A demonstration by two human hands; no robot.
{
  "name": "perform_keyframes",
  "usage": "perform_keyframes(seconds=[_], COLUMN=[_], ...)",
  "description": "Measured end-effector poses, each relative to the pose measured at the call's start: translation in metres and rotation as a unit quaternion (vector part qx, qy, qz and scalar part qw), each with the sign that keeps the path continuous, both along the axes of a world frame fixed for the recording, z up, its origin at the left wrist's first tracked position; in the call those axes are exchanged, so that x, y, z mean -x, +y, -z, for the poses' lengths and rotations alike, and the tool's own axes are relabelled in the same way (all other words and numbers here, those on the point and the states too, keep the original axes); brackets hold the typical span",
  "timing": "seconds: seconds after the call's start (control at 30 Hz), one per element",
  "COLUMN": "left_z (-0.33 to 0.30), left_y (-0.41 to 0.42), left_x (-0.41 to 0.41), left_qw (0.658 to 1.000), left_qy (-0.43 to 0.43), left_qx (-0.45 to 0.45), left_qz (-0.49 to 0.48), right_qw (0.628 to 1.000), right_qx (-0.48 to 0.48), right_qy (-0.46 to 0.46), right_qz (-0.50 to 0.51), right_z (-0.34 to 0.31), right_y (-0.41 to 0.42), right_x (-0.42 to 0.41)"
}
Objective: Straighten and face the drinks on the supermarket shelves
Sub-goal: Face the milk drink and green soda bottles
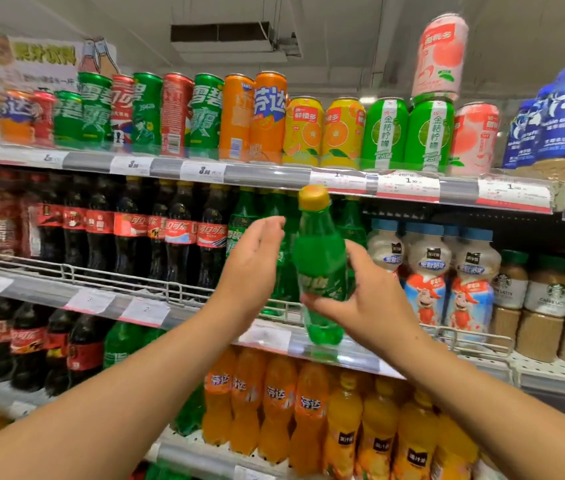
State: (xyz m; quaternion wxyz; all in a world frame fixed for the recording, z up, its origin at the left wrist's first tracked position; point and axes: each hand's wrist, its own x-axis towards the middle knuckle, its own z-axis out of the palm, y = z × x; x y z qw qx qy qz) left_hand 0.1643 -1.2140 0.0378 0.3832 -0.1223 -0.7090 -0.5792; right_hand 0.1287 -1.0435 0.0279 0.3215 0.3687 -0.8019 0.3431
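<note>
A green soda bottle (319, 258) with a yellow-orange cap hangs upright in front of the middle shelf, held out from the row of green bottles (243, 223) behind it. My right hand (371, 299) grips its lower half from the right, fingers curled round the label. To the bottle's left, my left hand (253, 261) is raised with straight fingers, palm turned toward the bottle and a small gap between them.
The top shelf carries cans: green, red and orange ones (177, 114), yellow and green juice cans (385, 133), with a pink can (442, 57) stacked on top. Cola bottles (170, 233) fill the middle left, milky drinks (430, 271) and coffee bottles (548, 289) the right. Orange bottles (309, 407) stand below.
</note>
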Motion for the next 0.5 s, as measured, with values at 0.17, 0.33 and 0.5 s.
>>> perform_keyframes(seconds=[0.17,0.33,0.5], left_z=[0.012,-0.013,-0.035], left_y=[-0.069,-0.089,-0.081], left_x=[0.037,0.083,0.121], left_qw=[0.976,0.897,0.811], left_qy=[-0.038,0.019,-0.002], left_qx=[0.167,0.374,0.509], left_qz=[-0.136,-0.236,-0.286], right_qw=[0.998,0.993,0.984], right_qx=[0.037,0.018,-0.022], right_qy=[0.012,0.006,-0.004], right_qz=[0.046,0.117,0.174], right_z=[-0.023,-0.024,-0.02], right_y=[-0.028,-0.057,-0.071], right_x=[0.017,0.034,0.049])
